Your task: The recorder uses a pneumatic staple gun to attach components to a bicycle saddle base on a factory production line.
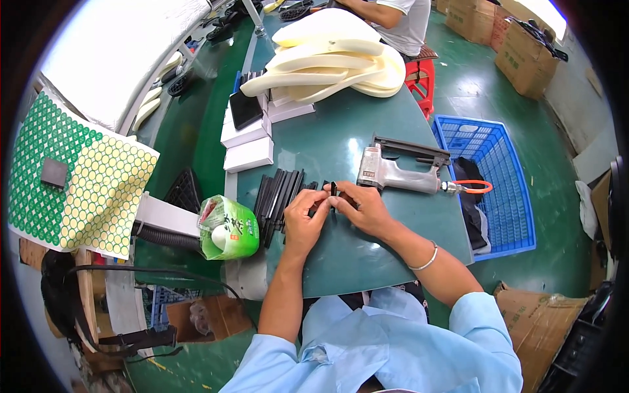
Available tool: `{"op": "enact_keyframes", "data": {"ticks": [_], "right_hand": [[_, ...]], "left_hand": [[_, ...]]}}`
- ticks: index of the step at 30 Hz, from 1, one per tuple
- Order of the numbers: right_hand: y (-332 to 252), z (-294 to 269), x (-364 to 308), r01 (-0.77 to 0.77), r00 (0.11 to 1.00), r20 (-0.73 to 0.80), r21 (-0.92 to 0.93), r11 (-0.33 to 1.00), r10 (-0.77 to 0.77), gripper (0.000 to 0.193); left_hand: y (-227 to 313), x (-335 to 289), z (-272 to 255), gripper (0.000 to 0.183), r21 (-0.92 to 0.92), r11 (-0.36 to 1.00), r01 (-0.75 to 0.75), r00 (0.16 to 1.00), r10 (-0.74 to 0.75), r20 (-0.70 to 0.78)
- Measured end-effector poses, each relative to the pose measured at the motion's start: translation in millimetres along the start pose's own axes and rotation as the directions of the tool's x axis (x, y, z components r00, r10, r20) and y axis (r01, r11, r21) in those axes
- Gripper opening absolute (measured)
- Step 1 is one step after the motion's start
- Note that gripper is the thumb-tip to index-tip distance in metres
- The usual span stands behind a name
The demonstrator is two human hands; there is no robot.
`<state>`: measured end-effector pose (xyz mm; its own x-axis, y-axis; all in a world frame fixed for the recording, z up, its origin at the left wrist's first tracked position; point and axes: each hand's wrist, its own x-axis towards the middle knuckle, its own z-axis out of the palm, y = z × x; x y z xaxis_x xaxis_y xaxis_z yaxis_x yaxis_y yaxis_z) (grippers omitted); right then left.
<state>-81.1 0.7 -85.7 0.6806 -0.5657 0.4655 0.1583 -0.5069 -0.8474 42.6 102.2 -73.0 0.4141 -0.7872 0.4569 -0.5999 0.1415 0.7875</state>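
Over grn tbl [354, 272] | slim blk strip [333, 188], partly hid | both hands [303, 219] [365, 208] pinching it

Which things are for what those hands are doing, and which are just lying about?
Probably the job:
small black piece, held
flat black strips
grey metal air tool, perhaps

Apparently lying about:
green plastic packet
brown cardboard boxes

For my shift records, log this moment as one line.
left hand: pinching small black piece; right hand: pinching same piece; left side: black strips; right side: pneumatic stapler on green tabletop
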Motion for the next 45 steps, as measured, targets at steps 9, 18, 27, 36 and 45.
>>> {"op": "enact_keyframes", "data": {"ticks": [9, 18, 27, 36, 45], "right_hand": [[-4.9, -4.6, 1.7, -0.063, 0.998, 0.008, 0.010, 0.998, 0.063, 0.024], [-1.2, -2.1, 1.8, -0.022, 0.999, -0.022, 0.083, 0.996, 0.024, 0.024], [-4.3, -4.9, 1.4, -0.056, 0.998, 0.039, 0.072, 0.996, 0.054, 0.022], [-2.9, -4.7, 0.9, -0.082, 0.996, 0.036, 0.036, 0.996, 0.080, 0.022], [-5.1, -4.6, 0.7, -0.031, 1.000, 0.007, 0.052, 0.998, 0.030, 0.025]], "left_hand": [[6.0, 1.7, -2.3, 0.018, -0.046, 0.999, -0.015, 0.998, 0.018, 0.068], [8.1, 2.6, -2.5, 0.015, -0.093, 0.996, -0.003, 0.996, 0.011, 0.087], [1.5, 1.8, 0.0, 0.013, -0.077, 0.997, -0.030, 0.999, 0.033, 0.040], [5.4, 1.9, -1.9, 0.012, -0.095, 0.995, -0.010, 1.000, 0.012, 0.024], [3.8, 0.4, -3.1, 0.017, -0.096, 0.995, -0.008, 0.998, 0.014, 0.063]]}}
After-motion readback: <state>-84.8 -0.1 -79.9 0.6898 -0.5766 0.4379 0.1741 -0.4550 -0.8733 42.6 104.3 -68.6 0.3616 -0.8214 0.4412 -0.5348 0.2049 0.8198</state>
